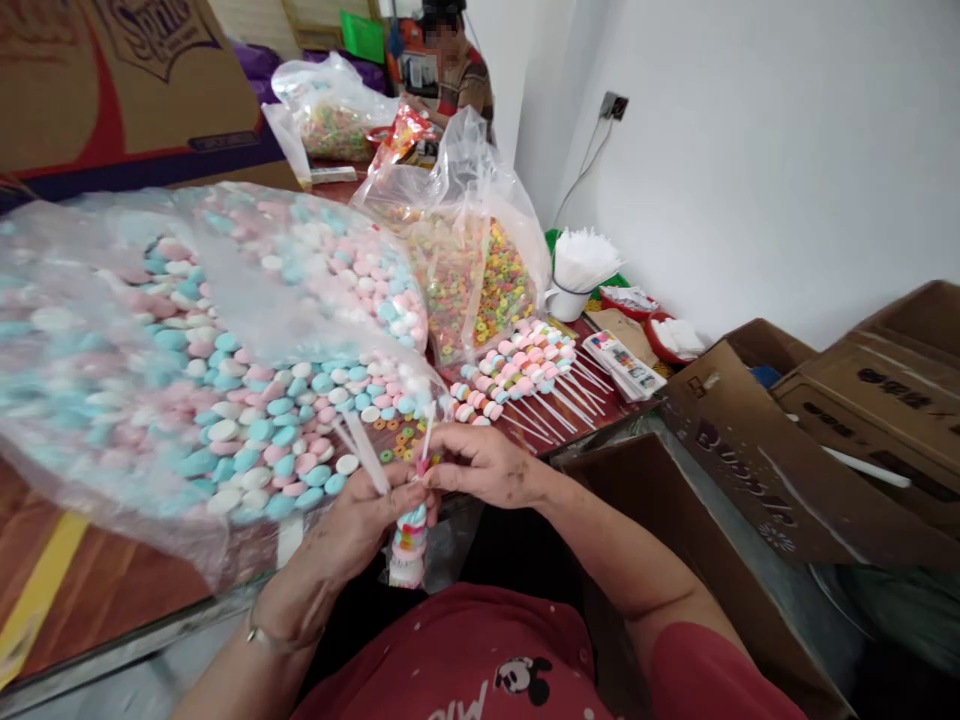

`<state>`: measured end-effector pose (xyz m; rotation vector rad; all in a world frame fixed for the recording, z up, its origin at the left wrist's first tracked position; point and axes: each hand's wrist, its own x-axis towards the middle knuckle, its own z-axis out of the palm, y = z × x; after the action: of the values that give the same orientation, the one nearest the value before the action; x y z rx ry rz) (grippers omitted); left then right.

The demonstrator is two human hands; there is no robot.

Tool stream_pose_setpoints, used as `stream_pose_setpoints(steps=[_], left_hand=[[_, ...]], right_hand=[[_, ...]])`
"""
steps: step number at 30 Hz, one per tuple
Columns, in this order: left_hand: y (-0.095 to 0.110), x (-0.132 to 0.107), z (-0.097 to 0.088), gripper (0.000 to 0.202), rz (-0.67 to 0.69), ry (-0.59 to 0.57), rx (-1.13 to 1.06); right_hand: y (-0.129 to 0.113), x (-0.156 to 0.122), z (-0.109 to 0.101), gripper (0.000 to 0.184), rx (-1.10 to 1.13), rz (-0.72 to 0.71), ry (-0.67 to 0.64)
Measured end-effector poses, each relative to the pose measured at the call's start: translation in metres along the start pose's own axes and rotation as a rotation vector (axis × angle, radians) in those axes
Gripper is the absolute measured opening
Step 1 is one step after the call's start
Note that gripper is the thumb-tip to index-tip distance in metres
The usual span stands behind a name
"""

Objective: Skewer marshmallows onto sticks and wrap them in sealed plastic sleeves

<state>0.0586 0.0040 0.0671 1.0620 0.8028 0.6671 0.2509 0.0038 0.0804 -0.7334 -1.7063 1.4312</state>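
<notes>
My left hand (360,525) is closed around a thin white stick with a stack of pastel candy pieces (409,548) hanging below it in clear wrap. My right hand (484,462) pinches the top of that same stick, fingers pressed together. Both hands meet at the table's front edge, just in front of a big clear bag of pink, blue and white candies (225,350). A few loose coloured rings (397,437) lie on the table beside my fingers. A row of finished candy sticks (525,375) lies to the right.
A clear bag of coloured cereal rings (480,280) stands behind the sticks. A white cup of sticks (577,275), red bowls (671,338) and small packets (622,362) sit at the far right. Open cardboard boxes (810,440) stand right of the table. Another person (454,70) sits at the far end.
</notes>
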Motion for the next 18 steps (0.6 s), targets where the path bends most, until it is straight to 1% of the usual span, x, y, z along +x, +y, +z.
stream_pose_setpoints(steps=[2,4,5,7,9,10,12,15,16,18], left_hand=[[0.005,0.003,0.005,0.037,-0.033,0.002,-0.123],[0.007,0.006,0.007,0.037,-0.03,-0.013,-0.195],[0.008,0.008,0.007,0.036,-0.023,-0.021,-0.216],[0.006,0.01,0.006,0.036,-0.016,-0.031,-0.244],[0.003,0.012,0.006,0.036,-0.017,-0.035,-0.273],[0.001,0.012,0.006,0.036,-0.026,-0.037,-0.292],[-0.002,0.011,0.007,0.036,-0.059,-0.055,-0.327],[-0.003,0.009,0.007,0.04,-0.111,-0.107,-0.333],[-0.004,0.007,0.008,0.04,-0.118,-0.102,-0.32],[-0.005,0.005,0.008,0.042,-0.107,-0.051,-0.276]], right_hand=[[0.002,-0.002,-0.003,0.029,0.12,0.05,0.057],[0.005,-0.003,-0.007,0.035,0.167,0.04,0.158],[0.007,-0.002,-0.009,0.038,0.183,0.041,0.178],[0.01,-0.001,-0.011,0.041,0.219,0.07,0.123],[0.011,0.0,-0.01,0.039,0.257,0.109,0.051],[0.012,0.001,-0.008,0.038,0.272,0.118,0.035],[0.012,0.003,-0.005,0.035,0.279,0.105,0.036],[0.012,0.005,0.001,0.034,0.23,0.012,0.064],[0.012,0.005,0.002,0.036,0.213,-0.016,0.072],[0.012,0.004,0.005,0.039,0.178,-0.046,0.093]])
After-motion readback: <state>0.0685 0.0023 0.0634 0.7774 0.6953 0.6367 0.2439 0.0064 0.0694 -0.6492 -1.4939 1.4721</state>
